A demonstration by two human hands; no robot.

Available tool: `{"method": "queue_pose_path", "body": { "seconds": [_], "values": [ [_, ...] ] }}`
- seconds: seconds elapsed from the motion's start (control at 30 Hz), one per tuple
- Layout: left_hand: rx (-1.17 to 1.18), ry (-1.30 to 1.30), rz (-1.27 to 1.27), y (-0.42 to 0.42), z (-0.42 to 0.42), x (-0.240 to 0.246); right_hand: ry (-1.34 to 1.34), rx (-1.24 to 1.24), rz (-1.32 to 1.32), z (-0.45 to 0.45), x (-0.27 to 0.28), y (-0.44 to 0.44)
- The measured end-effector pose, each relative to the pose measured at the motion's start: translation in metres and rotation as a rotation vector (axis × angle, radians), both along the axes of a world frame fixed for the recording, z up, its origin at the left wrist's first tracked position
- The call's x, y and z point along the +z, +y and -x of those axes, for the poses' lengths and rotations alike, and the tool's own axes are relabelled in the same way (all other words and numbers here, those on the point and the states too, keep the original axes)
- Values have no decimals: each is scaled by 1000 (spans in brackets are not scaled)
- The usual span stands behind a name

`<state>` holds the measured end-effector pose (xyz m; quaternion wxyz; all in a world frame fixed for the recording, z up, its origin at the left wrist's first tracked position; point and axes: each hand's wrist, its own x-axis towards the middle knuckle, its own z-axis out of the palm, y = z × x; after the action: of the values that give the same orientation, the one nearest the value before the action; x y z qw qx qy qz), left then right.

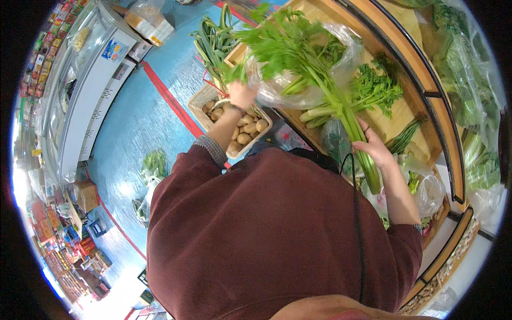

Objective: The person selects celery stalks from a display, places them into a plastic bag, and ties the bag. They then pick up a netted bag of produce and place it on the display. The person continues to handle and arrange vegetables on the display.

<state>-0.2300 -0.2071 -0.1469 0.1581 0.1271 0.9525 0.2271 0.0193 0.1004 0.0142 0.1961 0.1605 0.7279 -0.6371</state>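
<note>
My right hand (374, 146) grips a celery bunch (352, 120) near the base of its stalks. The celery slants away, its leafy top (280, 36) spreading over the produce stand. My left hand (242, 94) is above a light woven basket (196, 112) of brown potatoes (250, 129). Motion blurs this hand, and a small green leafy piece (235, 73) shows right at its fingers. Whether the fingers hold that piece is unclear. Beneath the celery leaves sits a clear plastic bag (276, 95), with further green stalks (318, 114) beside it.
Leeks (214, 48) with a red tie stand behind the basket. More leafy greens (378, 90) lie in the wooden tray (378, 125). Bagged vegetables (460, 88) fill the far right. On the blue floor at left rests a bag of greens (154, 168), beyond it a display freezer (96, 96).
</note>
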Motion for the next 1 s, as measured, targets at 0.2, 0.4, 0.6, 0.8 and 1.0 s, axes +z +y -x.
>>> {"method": "queue_pose_path", "body": {
  "seconds": [0.2,0.4,0.6,0.8,1.0],
  "values": [
    [430,177,-87,24,48,-21,-274,-265,-62,-3,-42,22],
    [201,31,-223,40,74,-30,-105,-842,282,35,-6,27],
    [158,-157,-912,38,27,11,-187,-607,316,53,-7,-6],
    [70,-173,-1314,36,-10,54,-378,-442,438,55,2,-30],
    [-172,-24,-1150,19,-41,68,-95,-622,529,120,0,9]
  ]
}}
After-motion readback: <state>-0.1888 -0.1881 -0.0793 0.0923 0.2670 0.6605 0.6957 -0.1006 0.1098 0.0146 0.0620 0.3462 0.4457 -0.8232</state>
